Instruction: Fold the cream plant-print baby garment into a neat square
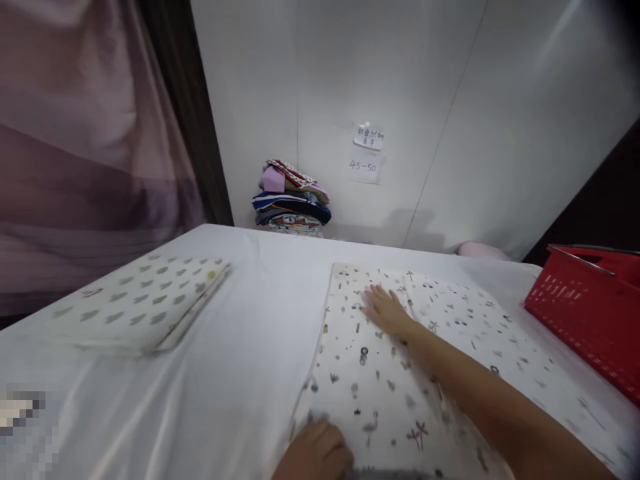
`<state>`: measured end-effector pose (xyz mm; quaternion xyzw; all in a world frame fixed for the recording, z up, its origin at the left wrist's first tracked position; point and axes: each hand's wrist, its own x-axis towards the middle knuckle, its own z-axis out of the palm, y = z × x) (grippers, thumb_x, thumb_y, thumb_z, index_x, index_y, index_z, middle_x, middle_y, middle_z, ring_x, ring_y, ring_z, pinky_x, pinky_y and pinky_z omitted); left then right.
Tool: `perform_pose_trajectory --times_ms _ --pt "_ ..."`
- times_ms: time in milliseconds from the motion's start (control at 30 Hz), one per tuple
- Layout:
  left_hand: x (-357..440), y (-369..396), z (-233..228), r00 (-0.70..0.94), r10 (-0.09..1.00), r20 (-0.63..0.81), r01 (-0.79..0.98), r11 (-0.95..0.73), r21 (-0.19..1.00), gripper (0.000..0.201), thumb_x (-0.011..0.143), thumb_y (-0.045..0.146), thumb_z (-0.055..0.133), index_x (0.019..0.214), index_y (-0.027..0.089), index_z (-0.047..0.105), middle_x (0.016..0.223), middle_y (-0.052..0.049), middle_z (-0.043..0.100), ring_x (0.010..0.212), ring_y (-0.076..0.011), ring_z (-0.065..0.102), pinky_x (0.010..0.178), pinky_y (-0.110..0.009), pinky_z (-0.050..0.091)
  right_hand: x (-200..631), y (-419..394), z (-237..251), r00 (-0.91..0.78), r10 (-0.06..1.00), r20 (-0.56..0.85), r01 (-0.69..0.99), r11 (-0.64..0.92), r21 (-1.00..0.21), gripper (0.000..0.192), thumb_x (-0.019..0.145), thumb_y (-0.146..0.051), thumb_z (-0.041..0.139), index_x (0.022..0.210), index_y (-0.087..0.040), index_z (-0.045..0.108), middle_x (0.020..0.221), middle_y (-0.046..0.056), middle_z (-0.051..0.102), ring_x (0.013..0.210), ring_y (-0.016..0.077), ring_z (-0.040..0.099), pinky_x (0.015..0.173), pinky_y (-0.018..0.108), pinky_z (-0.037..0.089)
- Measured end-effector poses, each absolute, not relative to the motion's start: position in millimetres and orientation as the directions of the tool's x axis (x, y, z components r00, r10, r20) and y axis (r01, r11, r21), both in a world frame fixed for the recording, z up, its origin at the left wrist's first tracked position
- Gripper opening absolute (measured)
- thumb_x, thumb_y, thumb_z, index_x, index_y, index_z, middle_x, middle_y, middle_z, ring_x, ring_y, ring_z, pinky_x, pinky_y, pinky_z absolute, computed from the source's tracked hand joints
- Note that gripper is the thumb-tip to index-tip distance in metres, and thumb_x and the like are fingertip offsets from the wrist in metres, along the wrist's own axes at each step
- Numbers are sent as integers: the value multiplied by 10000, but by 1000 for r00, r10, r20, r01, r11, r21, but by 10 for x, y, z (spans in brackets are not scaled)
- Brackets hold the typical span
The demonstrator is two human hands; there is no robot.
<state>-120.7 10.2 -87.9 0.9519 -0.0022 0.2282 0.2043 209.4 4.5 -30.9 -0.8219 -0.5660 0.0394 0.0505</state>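
At the upper left of the frame a mauve curtain (pixel 75 133) hangs beside a dark door frame, and below it, at the left middle, a folded cloth with green heart prints (pixel 145 303) lies flat on the white-covered table (pixel 250 347), well apart from both hands. Toward the upper middle, a small stack of folded colourful clothes (pixel 293 200) sits against the white wall, with two paper notes (pixel 367 153) stuck on the wall just to its right. At the bottom middle, the left hand (pixel 315 453) rests on the near left corner of the patterned white cloth (pixel 380 393), its fingers curled down onto the edge; whether it pinches the fabric or only presses it cannot be told, as the frame cuts it off. The patterned cloth spreads flat over the middle and lower right of the frame. The right hand (pixel 387 310) lies on its upper part, palm down, fingers stretched wide and flat against the fabric, holding nothing, the forearm running back to the lower right corner. At the right edge a red plastic basket (pixel 590 313) stands on the table, just beside the cloth's far right side.
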Motion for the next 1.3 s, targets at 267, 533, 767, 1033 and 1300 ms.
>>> perform_pose_trajectory --times_ms 267,533,767,1033,1300 --pt "-1255 6 -329 961 52 272 -22 -965 262 176 863 92 436 916 199 566 878 -33 575 831 -174 487 757 -337 355 1084 -281 -274 293 956 3 927 -283 -245 573 925 -493 260 1404 -186 328 1502 110 181 1388 250 101 1093 490 113" --pt "-1220 3 -345 944 72 322 21 -987 159 160 890 123 402 936 167 548 871 -45 586 828 -183 513 746 -328 382 364 -1143 -294 179 952 248 842 -18 -539 388 912 -368 357 1243 -252 523 1245 81 551 1158 221 485 979 418 394" --pt "-1201 -39 -229 925 206 319 129 -961 245 127 862 185 483 968 154 546 871 -49 616 859 -192 547 793 -333 415 80 -1209 -263 83 960 269 962 -7 -272 298 838 -208 434 1100 -172 571 1011 106 590 938 235 510 831 375 412" --pt "-1471 194 -190 820 454 347 367 -884 289 217 780 72 496 945 182 584 988 -55 620 978 -208 520 833 -344 401 94 -1123 -266 191 960 205 950 -128 -284 240 885 -220 398 1020 -213 597 964 55 594 942 189 513 810 286 397" --pt "-1636 199 -200 595 793 131 458 -469 755 195 841 340 483 875 201 615 802 8 647 715 -134 577 663 -245 439 82 -1134 -256 198 961 193 949 -138 -284 286 887 -231 401 1114 -206 573 1037 57 603 979 189 521 813 292 408"
